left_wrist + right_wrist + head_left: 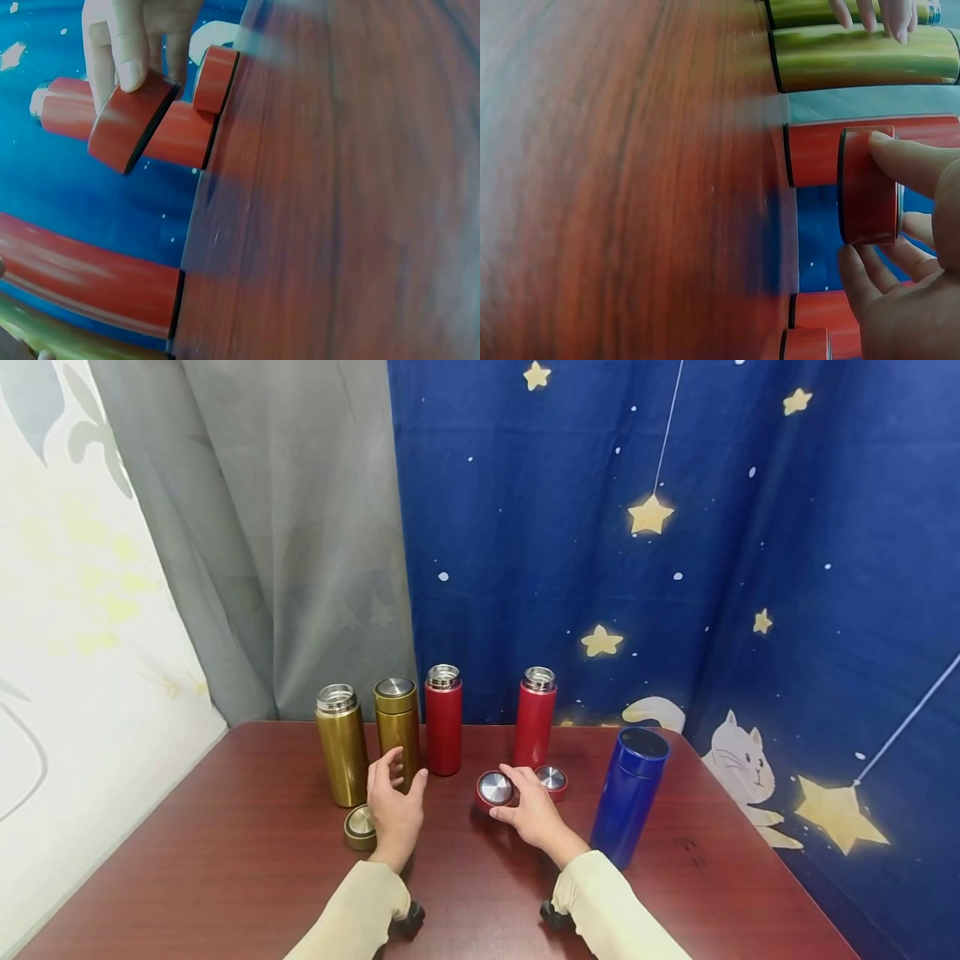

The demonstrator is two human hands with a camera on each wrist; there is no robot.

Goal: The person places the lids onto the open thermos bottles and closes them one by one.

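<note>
My right hand (534,810) pinches a red lid (495,788) with a silver top between thumb and fingers. In the right wrist view that lid (868,186) is held tilted above the table, apart from its surface. A second red lid (552,782) lies on the table just beyond the hand. Two red thermos flasks, one at the left (444,727) and one at the right (536,720), stand upright with uncovered steel mouths. My left hand (396,814), fingers loosely bent and holding nothing, hovers before a lidded gold flask (397,718).
An uncovered gold flask (342,756) stands at the left, with a gold lid (361,828) on the table before it. A lidded blue flask (632,797) stands to the right of my right forearm. Curtains (525,543) hang behind the table's (247,827) back edge.
</note>
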